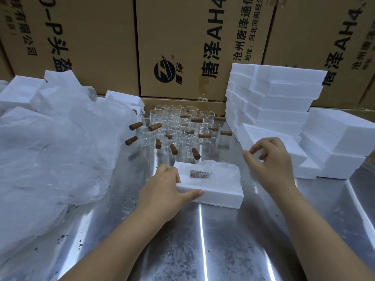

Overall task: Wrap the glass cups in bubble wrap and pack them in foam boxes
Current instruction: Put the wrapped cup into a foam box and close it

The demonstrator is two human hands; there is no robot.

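Observation:
A white foam box [218, 194] lies on the steel table in front of me. A cup wrapped in bubble wrap [215, 172] sits in its cavity, its brown handle showing through the wrap. My left hand [162, 189] grips the box's left end, thumb along the front wall. My right hand [272, 159] hovers to the right of the box with loosely curled fingers, holding nothing, just in front of a foam piece [284, 142]. Several bare glass cups [174, 130] with brown wooden handles stand behind the box.
A heap of bubble wrap [50, 149] fills the table's left side, with foam pieces behind it. Stacks of foam boxes [284, 102] stand at the right. Cardboard cartons [192, 47] wall off the back. The steel table [203, 250] extends toward me.

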